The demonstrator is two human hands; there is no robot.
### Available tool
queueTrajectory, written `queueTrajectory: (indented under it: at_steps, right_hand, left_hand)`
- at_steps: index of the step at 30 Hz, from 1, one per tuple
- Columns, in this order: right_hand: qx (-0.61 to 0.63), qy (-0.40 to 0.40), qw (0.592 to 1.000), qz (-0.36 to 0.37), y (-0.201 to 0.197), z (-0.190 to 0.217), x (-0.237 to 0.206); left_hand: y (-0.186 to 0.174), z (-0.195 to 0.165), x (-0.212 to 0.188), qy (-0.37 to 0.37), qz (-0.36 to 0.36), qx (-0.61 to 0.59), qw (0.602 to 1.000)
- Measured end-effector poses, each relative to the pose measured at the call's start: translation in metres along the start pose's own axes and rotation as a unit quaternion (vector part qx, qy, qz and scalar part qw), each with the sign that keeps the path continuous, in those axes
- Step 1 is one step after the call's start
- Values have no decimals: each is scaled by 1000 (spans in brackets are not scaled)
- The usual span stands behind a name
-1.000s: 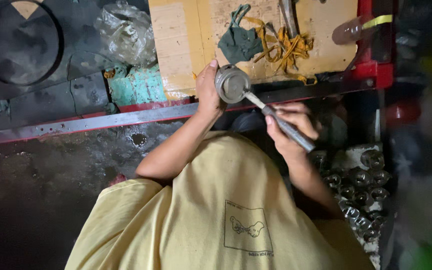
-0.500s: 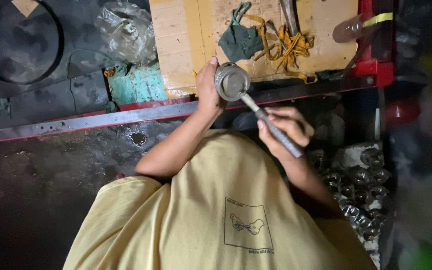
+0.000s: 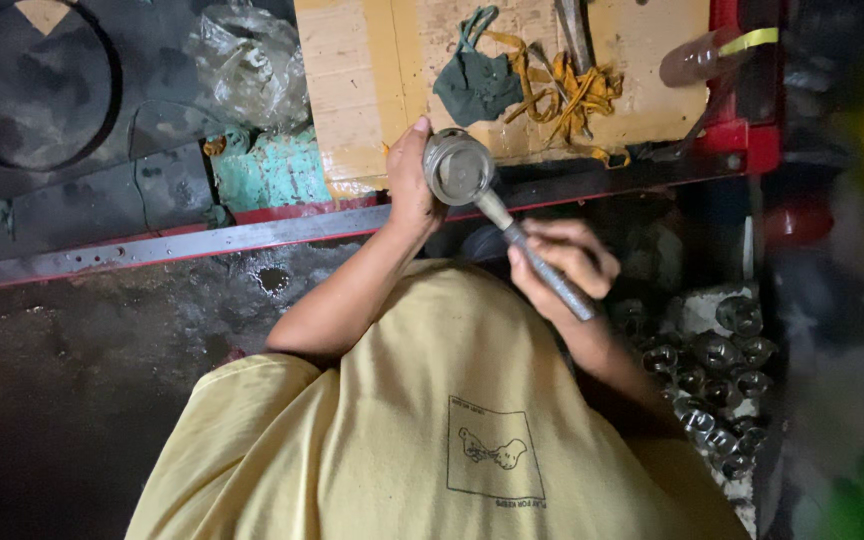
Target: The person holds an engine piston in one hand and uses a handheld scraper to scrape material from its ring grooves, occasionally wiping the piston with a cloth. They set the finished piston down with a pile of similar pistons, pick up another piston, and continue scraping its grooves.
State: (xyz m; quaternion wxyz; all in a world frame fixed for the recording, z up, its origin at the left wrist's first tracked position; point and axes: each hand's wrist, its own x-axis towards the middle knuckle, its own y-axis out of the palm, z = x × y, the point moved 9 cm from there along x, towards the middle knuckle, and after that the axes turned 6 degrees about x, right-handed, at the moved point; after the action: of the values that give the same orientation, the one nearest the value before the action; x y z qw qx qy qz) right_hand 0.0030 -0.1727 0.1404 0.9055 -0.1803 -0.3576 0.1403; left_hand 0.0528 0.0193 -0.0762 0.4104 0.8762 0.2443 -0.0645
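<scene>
I hold a grey metal part [image 3: 459, 168] with a round cup-shaped head and a long rod [image 3: 542, 268] in front of my yellow shirt. My left hand [image 3: 407, 185] wraps the side of the round head, thumb up along its edge. My right hand [image 3: 564, 262] is closed around the lower part of the rod, which slants down to the right. The head sits over the near edge of a wooden board [image 3: 352, 90].
On the board lie a green cloth [image 3: 477, 82], tangled yellow straps [image 3: 572, 95] and a metal tool [image 3: 574, 30]. A red frame [image 3: 742, 150] borders it. Several metal cylinders [image 3: 712, 390] are piled lower right. A crumpled plastic bag [image 3: 247, 65], a teal block [image 3: 272, 170] and a metal rail [image 3: 152, 250] lie left.
The part's head has shifted slightly up against the board's edge. My right hand has slid a little higher on the rod. My left hand keeps its hold.
</scene>
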Motion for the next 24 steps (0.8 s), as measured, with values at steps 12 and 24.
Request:
queueTrajectory:
  at_steps: [12, 24]
  right_hand:
    - [-27, 18, 999, 1, 2, -3, 2]
    - [12, 12, 1000, -3, 9, -6, -1]
  left_hand:
    - [-3, 1, 5, 4, -9, 20, 1000]
    - [-3, -4, 3, 3, 1, 43, 999]
